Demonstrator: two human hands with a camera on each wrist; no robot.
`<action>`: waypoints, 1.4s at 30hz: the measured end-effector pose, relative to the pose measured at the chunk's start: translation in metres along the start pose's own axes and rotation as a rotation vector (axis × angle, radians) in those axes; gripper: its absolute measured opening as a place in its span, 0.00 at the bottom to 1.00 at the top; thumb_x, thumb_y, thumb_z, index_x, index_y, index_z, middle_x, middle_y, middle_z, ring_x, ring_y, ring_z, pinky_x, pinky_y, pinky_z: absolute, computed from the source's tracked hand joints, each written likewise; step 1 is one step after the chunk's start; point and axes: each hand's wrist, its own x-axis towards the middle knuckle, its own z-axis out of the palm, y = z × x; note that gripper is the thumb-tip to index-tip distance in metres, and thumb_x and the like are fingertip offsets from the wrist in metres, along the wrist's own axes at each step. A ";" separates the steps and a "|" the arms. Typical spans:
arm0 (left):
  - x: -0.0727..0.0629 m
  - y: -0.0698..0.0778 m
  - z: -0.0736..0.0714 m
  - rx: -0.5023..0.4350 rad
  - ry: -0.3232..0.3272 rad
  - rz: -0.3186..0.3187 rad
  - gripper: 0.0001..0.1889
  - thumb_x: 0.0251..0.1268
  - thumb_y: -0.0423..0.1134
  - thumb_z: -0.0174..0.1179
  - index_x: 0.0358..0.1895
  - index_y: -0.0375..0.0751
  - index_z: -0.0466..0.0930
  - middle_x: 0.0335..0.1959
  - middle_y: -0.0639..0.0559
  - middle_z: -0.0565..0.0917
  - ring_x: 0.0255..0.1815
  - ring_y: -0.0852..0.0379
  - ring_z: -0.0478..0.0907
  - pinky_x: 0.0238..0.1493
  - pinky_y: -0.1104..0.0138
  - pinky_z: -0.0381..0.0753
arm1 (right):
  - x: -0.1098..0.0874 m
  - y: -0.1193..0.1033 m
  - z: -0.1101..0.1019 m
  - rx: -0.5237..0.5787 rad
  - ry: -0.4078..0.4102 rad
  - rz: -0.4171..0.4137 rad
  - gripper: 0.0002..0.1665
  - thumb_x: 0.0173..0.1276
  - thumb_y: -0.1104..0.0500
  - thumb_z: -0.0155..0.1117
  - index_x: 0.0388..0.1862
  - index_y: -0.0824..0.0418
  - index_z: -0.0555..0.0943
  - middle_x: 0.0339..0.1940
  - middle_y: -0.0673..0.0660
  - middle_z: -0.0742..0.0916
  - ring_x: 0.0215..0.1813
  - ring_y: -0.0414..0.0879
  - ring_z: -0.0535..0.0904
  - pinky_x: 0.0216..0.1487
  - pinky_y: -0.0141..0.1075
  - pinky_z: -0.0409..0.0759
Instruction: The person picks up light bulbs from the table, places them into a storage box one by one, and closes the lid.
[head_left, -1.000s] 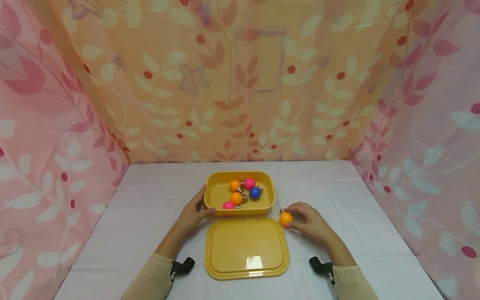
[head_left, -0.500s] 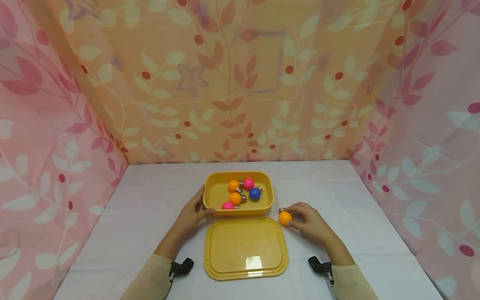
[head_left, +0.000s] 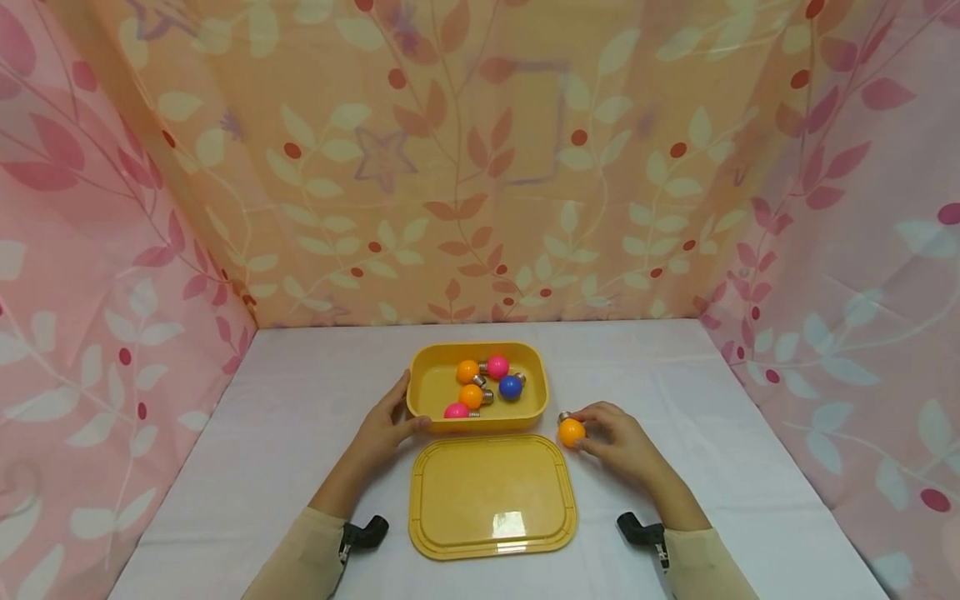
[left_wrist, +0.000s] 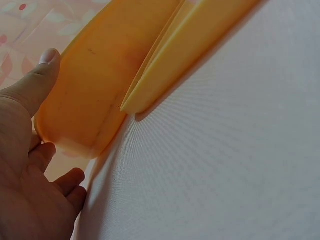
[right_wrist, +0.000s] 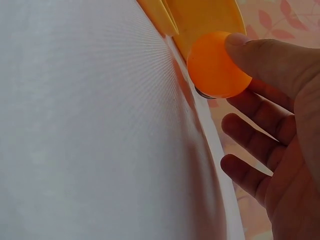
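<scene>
A yellow plastic box point(head_left: 420, 398) stands on the white cloth with several small light bulbs lying in it: two orange bulbs point(head_left: 471, 396), two pink bulbs point(head_left: 498, 367) and a blue bulb point(head_left: 511, 387). My left hand point(head_left: 384, 429) holds the box at its left end, thumb at the near corner and fingers along the side. To the right of the box, my right hand point(head_left: 617, 442) pinches another orange bulb point(head_left: 571, 432) between thumb and fingers. In the right wrist view this orange bulb point(right_wrist: 217, 65) shows its round glass, its metal base mostly hidden.
A flat yellow lid point(head_left: 492, 497) lies on the cloth just in front of the box. White cloth point(head_left: 300, 375) covers the table. Patterned fabric walls point(head_left: 480, 208) enclose the back and both sides. Black wrist cameras point(head_left: 366, 532) sit by both sleeves.
My right hand has raised the orange bulb very slightly. The left hand, the box and the lid have stayed in place.
</scene>
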 end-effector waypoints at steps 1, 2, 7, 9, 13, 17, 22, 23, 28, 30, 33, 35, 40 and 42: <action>0.000 0.000 0.000 0.003 -0.002 0.003 0.50 0.66 0.49 0.70 0.84 0.61 0.46 0.85 0.57 0.50 0.85 0.48 0.49 0.81 0.50 0.53 | 0.000 0.000 0.000 0.003 0.004 -0.001 0.20 0.60 0.51 0.81 0.51 0.43 0.87 0.51 0.40 0.86 0.57 0.44 0.81 0.67 0.56 0.78; 0.000 0.001 0.000 0.004 -0.002 0.006 0.50 0.66 0.49 0.70 0.84 0.61 0.45 0.85 0.56 0.50 0.85 0.48 0.49 0.81 0.51 0.53 | 0.000 -0.001 0.000 0.006 0.006 -0.003 0.20 0.60 0.51 0.81 0.51 0.44 0.87 0.51 0.40 0.86 0.57 0.45 0.81 0.67 0.56 0.78; 0.001 0.002 0.000 0.005 -0.004 -0.004 0.51 0.66 0.49 0.71 0.84 0.62 0.45 0.85 0.57 0.50 0.85 0.50 0.49 0.82 0.51 0.54 | 0.000 -0.002 -0.002 0.007 0.016 0.003 0.20 0.60 0.52 0.81 0.51 0.42 0.87 0.52 0.39 0.86 0.58 0.44 0.81 0.67 0.55 0.78; 0.000 0.002 0.000 0.008 -0.005 -0.010 0.51 0.66 0.49 0.71 0.84 0.62 0.45 0.85 0.57 0.50 0.85 0.49 0.49 0.82 0.51 0.53 | 0.000 -0.003 -0.003 0.011 0.022 -0.004 0.21 0.60 0.52 0.81 0.52 0.42 0.86 0.52 0.40 0.85 0.58 0.44 0.81 0.67 0.55 0.78; -0.001 0.003 0.000 -0.002 -0.008 -0.006 0.51 0.66 0.48 0.70 0.84 0.60 0.45 0.85 0.55 0.49 0.85 0.48 0.49 0.81 0.51 0.54 | 0.002 -0.006 -0.008 0.024 0.047 -0.043 0.22 0.61 0.54 0.80 0.54 0.45 0.86 0.53 0.42 0.86 0.60 0.46 0.80 0.68 0.57 0.76; -0.002 0.006 0.000 -0.017 -0.006 -0.002 0.51 0.66 0.49 0.71 0.85 0.59 0.45 0.85 0.55 0.49 0.84 0.48 0.50 0.81 0.51 0.55 | 0.007 -0.010 -0.014 0.022 0.070 -0.078 0.21 0.62 0.53 0.80 0.54 0.45 0.86 0.53 0.42 0.86 0.60 0.44 0.79 0.69 0.55 0.76; -0.002 0.005 0.000 -0.018 -0.007 -0.005 0.51 0.66 0.48 0.70 0.85 0.59 0.45 0.85 0.55 0.49 0.84 0.47 0.49 0.81 0.50 0.54 | 0.013 -0.018 -0.020 0.035 0.093 -0.109 0.21 0.63 0.54 0.79 0.55 0.45 0.86 0.54 0.43 0.86 0.60 0.44 0.80 0.67 0.53 0.77; -0.002 0.004 0.000 -0.020 -0.008 -0.005 0.51 0.66 0.48 0.70 0.85 0.59 0.45 0.85 0.55 0.49 0.85 0.47 0.49 0.81 0.50 0.54 | 0.014 -0.020 -0.022 0.041 0.095 -0.115 0.21 0.63 0.54 0.79 0.55 0.46 0.86 0.54 0.44 0.86 0.59 0.44 0.80 0.67 0.54 0.77; -0.003 0.003 0.000 -0.018 -0.007 -0.007 0.51 0.66 0.49 0.71 0.84 0.59 0.45 0.85 0.55 0.49 0.85 0.47 0.49 0.81 0.50 0.54 | 0.022 -0.032 -0.029 0.066 0.085 -0.128 0.20 0.64 0.52 0.78 0.55 0.46 0.86 0.53 0.44 0.86 0.59 0.47 0.81 0.66 0.53 0.77; -0.003 0.003 0.000 -0.019 -0.005 -0.008 0.51 0.66 0.49 0.71 0.84 0.60 0.46 0.85 0.56 0.49 0.85 0.48 0.48 0.81 0.50 0.53 | 0.027 -0.037 -0.032 0.069 0.075 -0.138 0.20 0.64 0.50 0.78 0.55 0.46 0.86 0.53 0.44 0.86 0.58 0.47 0.81 0.65 0.53 0.78; -0.004 0.003 0.000 -0.021 -0.003 -0.006 0.51 0.66 0.48 0.71 0.84 0.60 0.45 0.85 0.56 0.49 0.85 0.49 0.48 0.81 0.51 0.53 | 0.036 -0.043 -0.036 0.063 0.060 -0.156 0.21 0.64 0.49 0.77 0.55 0.46 0.86 0.53 0.45 0.86 0.58 0.47 0.81 0.64 0.54 0.78; -0.004 0.003 0.000 -0.019 -0.003 -0.002 0.51 0.66 0.48 0.71 0.84 0.60 0.45 0.85 0.56 0.49 0.85 0.49 0.48 0.81 0.51 0.53 | 0.043 -0.047 -0.039 0.062 0.051 -0.158 0.21 0.64 0.49 0.77 0.55 0.46 0.86 0.53 0.45 0.87 0.59 0.46 0.80 0.64 0.54 0.78; -0.003 0.005 -0.001 -0.015 -0.004 -0.002 0.50 0.66 0.49 0.70 0.84 0.59 0.45 0.85 0.56 0.49 0.84 0.48 0.49 0.81 0.51 0.54 | 0.060 -0.053 -0.041 0.066 0.028 -0.154 0.20 0.64 0.47 0.78 0.55 0.43 0.86 0.52 0.42 0.86 0.58 0.46 0.80 0.63 0.52 0.78; -0.003 0.004 0.000 -0.022 -0.007 -0.004 0.50 0.66 0.49 0.70 0.84 0.59 0.45 0.85 0.56 0.49 0.85 0.48 0.49 0.81 0.51 0.53 | 0.067 -0.056 -0.042 0.063 0.011 -0.164 0.20 0.64 0.48 0.78 0.55 0.44 0.86 0.53 0.43 0.86 0.59 0.48 0.79 0.63 0.52 0.78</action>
